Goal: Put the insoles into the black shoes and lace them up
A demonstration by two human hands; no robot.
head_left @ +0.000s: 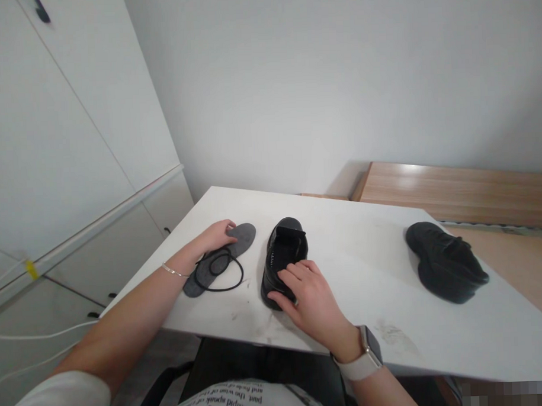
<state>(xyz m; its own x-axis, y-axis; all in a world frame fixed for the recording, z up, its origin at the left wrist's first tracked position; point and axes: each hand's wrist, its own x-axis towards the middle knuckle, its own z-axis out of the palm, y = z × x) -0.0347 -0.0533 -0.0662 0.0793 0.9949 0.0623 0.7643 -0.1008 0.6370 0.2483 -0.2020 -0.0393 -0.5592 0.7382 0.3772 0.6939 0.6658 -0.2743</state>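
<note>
A grey insole (pixel 244 235) lies flat on the left part of the white table (pixel 356 241). My left hand (pixel 216 234) is closed at the insole's far half, thumb on top and fingers along its left edge. A coiled black shoelace (pixel 225 290) rests partly across the insole, just below that hand. Right of it stands a black shoe (pixel 289 223), heel towards me and tongue folded up, with no lace in view. My right hand (pixel 306 290) grips the shoe near the heel, thumb outside and fingers over the opening.
Another black shoe (pixel 446 262) stands at the table's right side. Behind the table are a wooden cabinet (pixel 452 185) and a grey wall. White cupboards (pixel 72 115) with black handles line the left, and white cables (pixel 40 335) hang there. A dark chair sits below the near edge.
</note>
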